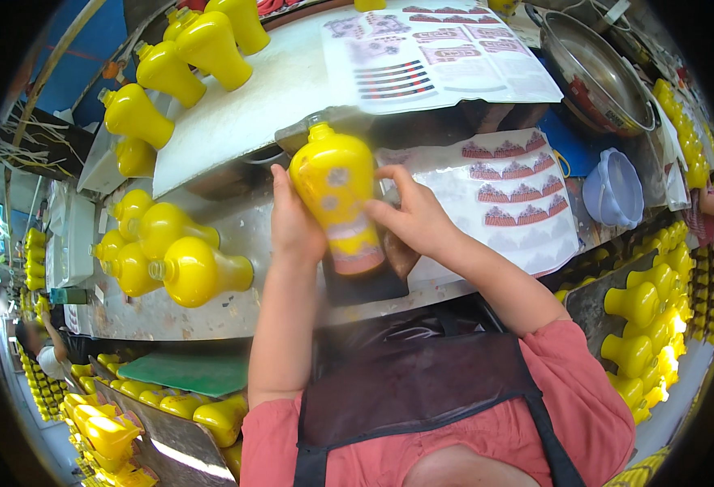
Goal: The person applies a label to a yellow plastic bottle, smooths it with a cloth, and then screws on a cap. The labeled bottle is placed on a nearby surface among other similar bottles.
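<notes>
A glossy yellow bottle [336,162] with a narrow clear neck leans in front of me, its neck pointing away. Purple flower decals and a pinkish band mark its face. My left hand [296,215] wraps the bottle's left side, thumb up along it. At the right side, my right hand [414,211] has its thumb and forefinger curled against the bottle's edge; its other fingers are partly hidden. A dark pad [365,290] lies under the bottle's lower end. Right of my hands, a decal sheet [527,235] carries rows of purple and red scalloped strips.
Several yellow bottles [186,272] lie at the table's left, and others [211,49] stand at the far left. A larger decal sheet [487,73] covers the raised white board [235,122]. At right are a lilac bucket [614,191] and a metal pan [596,73]. Bottle racks flank me.
</notes>
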The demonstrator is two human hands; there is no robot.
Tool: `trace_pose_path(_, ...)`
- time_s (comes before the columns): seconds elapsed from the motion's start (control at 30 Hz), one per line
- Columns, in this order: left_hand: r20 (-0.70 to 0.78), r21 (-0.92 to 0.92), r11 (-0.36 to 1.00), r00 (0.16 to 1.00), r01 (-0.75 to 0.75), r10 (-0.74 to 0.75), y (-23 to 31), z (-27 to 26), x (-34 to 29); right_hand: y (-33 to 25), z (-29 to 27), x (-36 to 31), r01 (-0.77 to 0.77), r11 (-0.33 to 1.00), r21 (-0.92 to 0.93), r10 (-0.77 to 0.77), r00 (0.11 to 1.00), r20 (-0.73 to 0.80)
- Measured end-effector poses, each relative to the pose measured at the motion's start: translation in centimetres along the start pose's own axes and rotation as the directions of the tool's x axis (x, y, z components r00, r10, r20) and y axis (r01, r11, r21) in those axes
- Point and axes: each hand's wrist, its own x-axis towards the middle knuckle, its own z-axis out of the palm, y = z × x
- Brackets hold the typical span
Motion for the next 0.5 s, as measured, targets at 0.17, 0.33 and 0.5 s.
trace_pose_path(0.17,-0.020,0.168,0.981,0.994,-0.102,0.106,0.3,0.4,-1.4,0.7,-1.5,0.4,-0.087,0.993,0.076,0.081,0.993,0.083)
trace_pose_path(0.33,-0.040,0.002,0.995,0.994,0.101,-0.101,0.0,0.5,-1.2,0.2,-3.9,1.8,0.130,0.989,-0.073,-0.140,0.978,-0.152)
trace_pose_path(0.5,-0.028,0.202,0.979,0.999,0.028,-0.023,2.0,-0.3,-3.1,0.3,-7.1,4.6,0.062,0.970,-0.235,-0.141,0.931,-0.336)
